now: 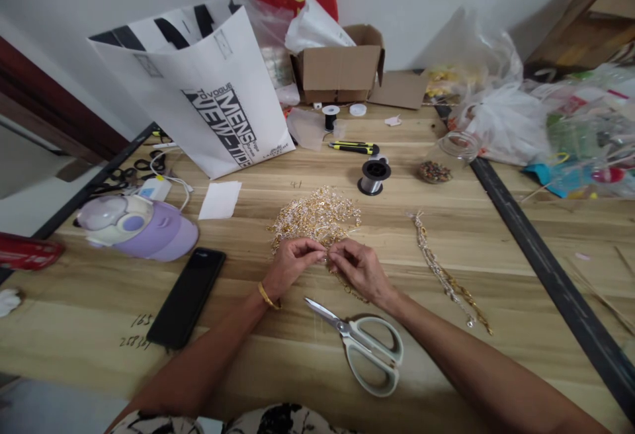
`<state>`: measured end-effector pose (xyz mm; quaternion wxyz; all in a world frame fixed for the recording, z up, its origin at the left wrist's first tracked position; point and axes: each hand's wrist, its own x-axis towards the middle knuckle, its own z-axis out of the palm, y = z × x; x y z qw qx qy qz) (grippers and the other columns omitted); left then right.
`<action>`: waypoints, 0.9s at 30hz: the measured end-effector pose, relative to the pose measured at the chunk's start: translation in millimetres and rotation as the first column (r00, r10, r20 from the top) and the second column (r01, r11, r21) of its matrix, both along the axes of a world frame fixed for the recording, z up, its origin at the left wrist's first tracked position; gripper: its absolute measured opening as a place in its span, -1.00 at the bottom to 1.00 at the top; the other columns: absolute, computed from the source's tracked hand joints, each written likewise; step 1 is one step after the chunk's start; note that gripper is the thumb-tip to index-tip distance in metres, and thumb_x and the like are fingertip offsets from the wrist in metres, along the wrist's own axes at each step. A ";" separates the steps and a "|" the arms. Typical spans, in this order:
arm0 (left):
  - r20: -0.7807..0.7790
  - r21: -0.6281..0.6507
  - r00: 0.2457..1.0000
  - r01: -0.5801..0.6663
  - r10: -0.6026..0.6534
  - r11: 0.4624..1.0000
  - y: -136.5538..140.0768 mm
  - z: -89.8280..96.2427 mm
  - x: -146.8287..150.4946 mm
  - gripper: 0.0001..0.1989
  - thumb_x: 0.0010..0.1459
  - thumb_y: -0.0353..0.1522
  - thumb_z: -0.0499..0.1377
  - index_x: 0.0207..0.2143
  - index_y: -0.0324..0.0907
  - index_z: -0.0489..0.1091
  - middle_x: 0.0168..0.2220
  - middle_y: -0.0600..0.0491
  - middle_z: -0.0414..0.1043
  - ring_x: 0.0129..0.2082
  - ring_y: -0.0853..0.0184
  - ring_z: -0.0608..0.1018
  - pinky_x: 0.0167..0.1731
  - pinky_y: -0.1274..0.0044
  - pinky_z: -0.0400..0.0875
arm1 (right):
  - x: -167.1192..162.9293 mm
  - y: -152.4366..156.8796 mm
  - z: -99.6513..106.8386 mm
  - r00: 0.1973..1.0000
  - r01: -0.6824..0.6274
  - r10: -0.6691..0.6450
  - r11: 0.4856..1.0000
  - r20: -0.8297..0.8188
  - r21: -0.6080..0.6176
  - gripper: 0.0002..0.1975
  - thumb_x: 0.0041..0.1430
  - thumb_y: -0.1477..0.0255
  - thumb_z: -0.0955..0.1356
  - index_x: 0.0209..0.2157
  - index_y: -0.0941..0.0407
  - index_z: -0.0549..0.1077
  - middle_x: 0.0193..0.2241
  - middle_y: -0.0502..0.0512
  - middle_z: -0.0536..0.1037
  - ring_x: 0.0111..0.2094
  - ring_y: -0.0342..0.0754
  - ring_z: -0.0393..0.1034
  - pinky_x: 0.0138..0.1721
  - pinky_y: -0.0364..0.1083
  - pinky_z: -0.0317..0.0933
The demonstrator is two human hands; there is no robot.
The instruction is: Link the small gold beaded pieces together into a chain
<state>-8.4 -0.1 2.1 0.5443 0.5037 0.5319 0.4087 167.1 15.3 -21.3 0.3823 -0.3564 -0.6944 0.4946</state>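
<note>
Fingers of the person's bare left hand (289, 267) are at the left of the work, thumb and index finger pressed together; whatever lies between them is too small to tell. A thin gold-coloured bangle (268, 296) circles that wrist. Just beyond the fingertips spreads a loose, glittering heap of tiny gold and clear pieces (315, 212), grainy and irregular, on the pale, wood-grained surface (248, 361). From where the two hands meet, a thin dark-gold chain of small links (348, 288) runs toward the person and to the right, its long axis slanting along the inner side of the right hand (364, 272), the nearer hand to most of its length. The right fingers are clamped, it appears, on the chain's upper end, their tips almost touching the left ones. Closer to the person lie scissors with off-white loops and bright metal blades (348, 333), the blades together. Beyond the hands stands a black spool of silvery wire (373, 177), then a clear, rounded jar (456, 146) holding small, mixed dark beads (435, 171). A silver-coloured strand (436, 267) and a gold-coloured strand (464, 294), both knobbly, slant side by side farther right.
</note>
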 end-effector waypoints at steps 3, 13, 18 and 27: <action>0.010 -0.013 1.000 -0.004 0.004 1.000 -0.4 0.9 0.3 -0.84 -0.04 -0.35 0.28 -0.41 -0.29 0.49 -0.44 0.01 0.53 -0.42 0.36 0.51 -0.34 0.56 0.39 | 0.1 -0.2 1.0 1.000 -0.002 0.002 1.000 0.022 -0.004 -0.78 0.23 0.33 0.28 -0.37 0.17 0.44 -0.58 0.01 0.43 -0.56 -0.17 0.28 -0.50 -0.19 0.14; 0.003 0.007 1.000 0.006 -0.006 1.000 0.8 -1.3 -0.2 -0.83 -0.05 -0.33 0.29 -0.43 -0.28 0.49 -0.44 0.02 0.52 -0.42 0.36 0.51 -0.35 0.56 0.39 | -0.8 0.0 0.0 1.000 0.001 -0.001 1.000 0.023 -0.005 -0.80 0.21 0.33 0.28 -0.39 0.16 0.42 -0.60 0.00 0.40 -0.57 -0.18 0.25 -0.53 -0.20 0.12; -0.013 0.019 1.000 0.014 -0.013 1.000 0.1 -0.1 0.2 -0.84 -0.05 -0.34 0.28 -0.43 -0.29 0.49 -0.45 0.02 0.51 -0.42 0.36 0.50 -0.35 0.57 0.37 | -0.8 -0.5 -0.8 1.000 0.002 -0.002 1.000 0.016 -0.011 -0.81 0.21 0.34 0.29 -0.38 0.16 0.42 -0.60 -0.01 0.39 -0.58 -0.18 0.26 -0.53 -0.20 0.12; -0.038 0.039 0.999 0.019 -0.018 0.999 -0.4 -1.1 0.4 -0.83 -0.03 -0.33 0.27 -0.42 -0.28 0.49 -0.43 0.00 0.51 -0.40 0.35 0.49 -0.34 0.57 0.36 | -0.7 0.0 -1.5 0.999 0.011 -0.011 1.000 0.030 0.002 -0.82 0.20 0.35 0.29 -0.39 0.16 0.43 -0.60 -0.02 0.39 -0.57 -0.18 0.26 -0.53 -0.21 0.14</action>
